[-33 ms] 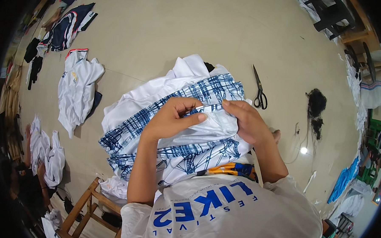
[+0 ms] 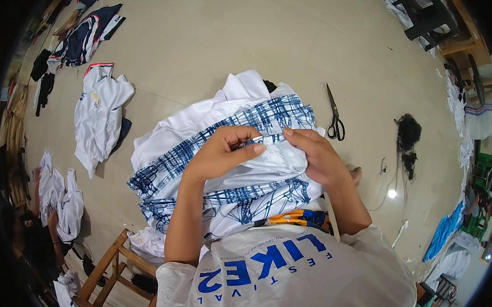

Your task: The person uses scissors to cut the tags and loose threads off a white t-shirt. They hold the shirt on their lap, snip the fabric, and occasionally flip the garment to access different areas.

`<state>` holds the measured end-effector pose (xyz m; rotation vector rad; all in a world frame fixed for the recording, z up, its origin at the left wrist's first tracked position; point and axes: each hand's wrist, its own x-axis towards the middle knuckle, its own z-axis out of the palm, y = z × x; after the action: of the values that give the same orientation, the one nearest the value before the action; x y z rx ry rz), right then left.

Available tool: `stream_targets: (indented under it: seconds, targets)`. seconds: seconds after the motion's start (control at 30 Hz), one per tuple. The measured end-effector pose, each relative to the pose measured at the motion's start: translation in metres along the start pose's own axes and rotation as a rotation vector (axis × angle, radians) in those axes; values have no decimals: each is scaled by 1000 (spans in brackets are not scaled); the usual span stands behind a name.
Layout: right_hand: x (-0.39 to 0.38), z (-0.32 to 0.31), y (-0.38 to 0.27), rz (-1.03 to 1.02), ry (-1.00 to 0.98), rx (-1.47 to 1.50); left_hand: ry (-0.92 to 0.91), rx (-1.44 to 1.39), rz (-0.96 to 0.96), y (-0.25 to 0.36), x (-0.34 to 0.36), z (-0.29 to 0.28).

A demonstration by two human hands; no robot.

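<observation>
Across my lap lies a white garment (image 2: 282, 158) with bands of dark blue crosshatched pattern. My left hand (image 2: 218, 154) has its thumb and fingers closed on a folded edge of it, thumb pointing right. On the same edge, just to the right, my right hand (image 2: 322, 160) pinches the cloth with the thumb on top; its other fingers are partly hidden behind the fabric. Between the two hands a short stretch of the hem shows. Black-handled scissors (image 2: 335, 119) rest on the floor to the right of the garment, apart from my right hand.
A white shirt with red trim (image 2: 102, 113) lies on the tiled floor at left. A wooden stool (image 2: 112, 269) stands lower left, near a person handling white clothes (image 2: 67, 208). A tangle of black thread (image 2: 408, 141) lies at right; a black plastic chair (image 2: 429, 19) stands far right.
My right thumb has shifted slightly left along the hem, and the left thumb has moved a touch. The garment has otherwise stayed in place.
</observation>
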<state>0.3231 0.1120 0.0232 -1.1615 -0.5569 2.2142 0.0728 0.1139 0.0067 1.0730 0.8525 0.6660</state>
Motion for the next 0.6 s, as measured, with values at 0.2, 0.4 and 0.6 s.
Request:
stream_targets:
  seconds: [0.2,0.4,0.6]
  targets:
    - [12,8,5,-91,31,136,377,382,369,-13,-2,26]
    - [12,8,5,-115,55,134,416,593,491,-12,-12,53]
    - [17,8,5,-27,-28,121,540,738,699,-15,-10,45]
